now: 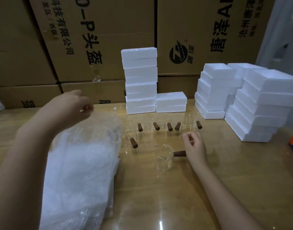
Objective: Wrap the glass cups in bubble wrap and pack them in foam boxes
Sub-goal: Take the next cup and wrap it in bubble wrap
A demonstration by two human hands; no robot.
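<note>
Cup (164, 157): stood on bench (175, 196) beside wrap (79, 163) | judged fragile, slippery; best held by handle (179, 153) | right hand (194, 146): fingers curled at handle, grip unclear | left hand (71, 105): blurred, fingers unclear

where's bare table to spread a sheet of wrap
Bare table near you, between the bubble wrap and the right forearm; a second patch right of that forearm, before the foam boxes. Crowded mid-table: cups stand close from the wrap across to the boxes.
</note>
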